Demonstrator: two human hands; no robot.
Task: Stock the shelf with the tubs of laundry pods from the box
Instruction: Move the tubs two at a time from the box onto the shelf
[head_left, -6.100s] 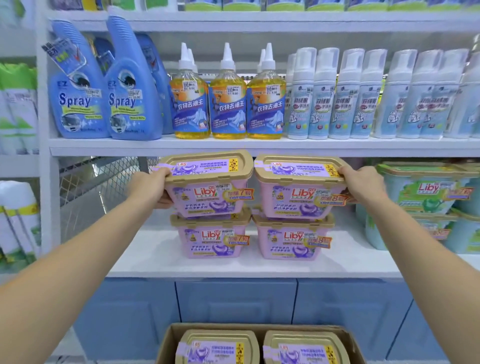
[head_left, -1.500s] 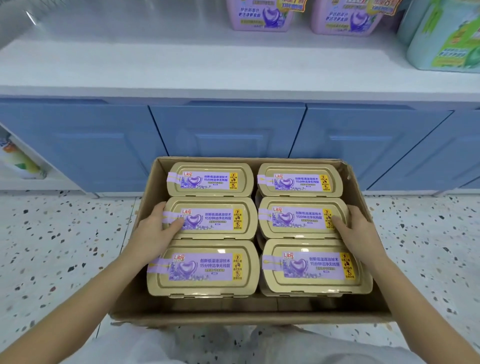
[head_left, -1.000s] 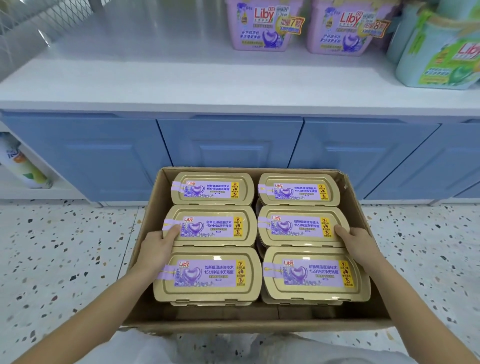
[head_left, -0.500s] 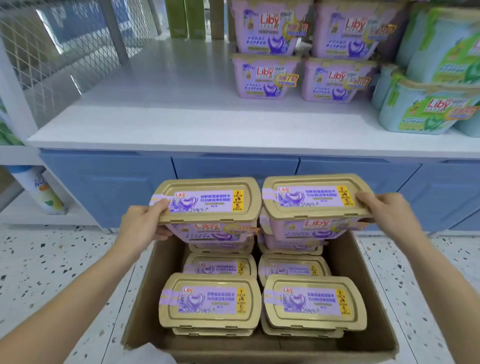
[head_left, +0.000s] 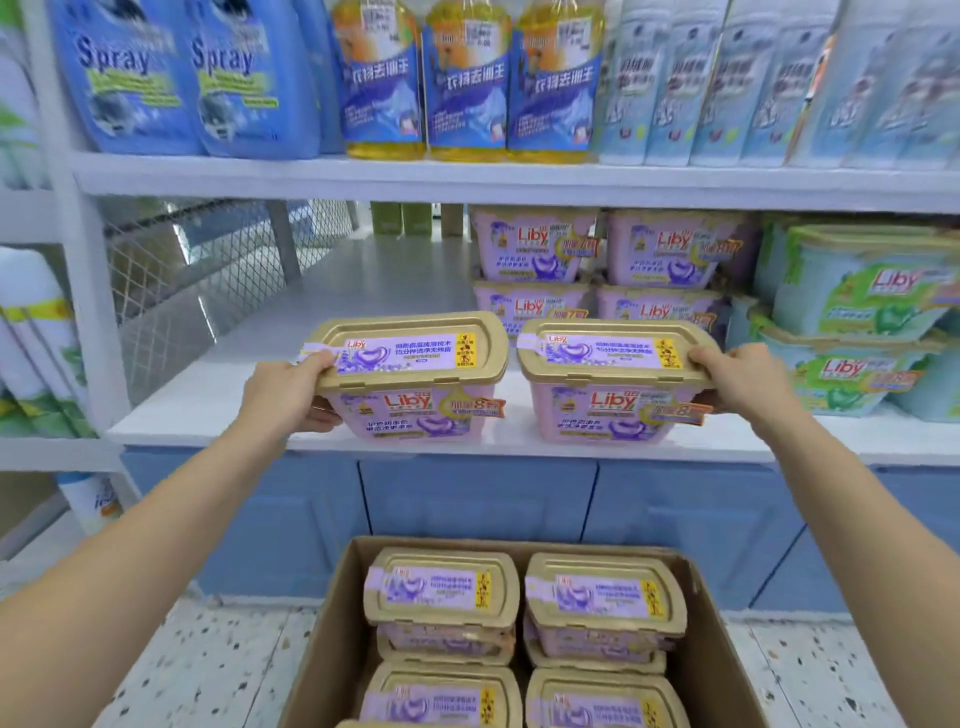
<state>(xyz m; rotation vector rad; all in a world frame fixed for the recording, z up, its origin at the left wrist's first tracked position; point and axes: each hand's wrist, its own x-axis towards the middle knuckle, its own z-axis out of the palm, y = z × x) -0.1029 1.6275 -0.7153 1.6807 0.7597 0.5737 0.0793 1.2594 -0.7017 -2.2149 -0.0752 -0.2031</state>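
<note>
1. The left hand (head_left: 283, 392) had its fingers closed around the left end of one purple tub (head_left: 410, 379), thumb on the gold lid
2. The right hand (head_left: 737, 382) gripped the right end of a second purple tub (head_left: 613, 387) in the same way
3. Both tubs were side by side at the front edge of the white shelf (head_left: 218, 384); whether they touched it could not be told
4. Four stocked tubs (head_left: 535, 249) sat further back, in two stacks of two
5. Four gold lids showed in the cardboard box (head_left: 324, 639) on the floor below, with more tubs beneath
6. Above stood two blue spray bottles (head_left: 130, 78) and three yellow bottles (head_left: 467, 83)
</note>
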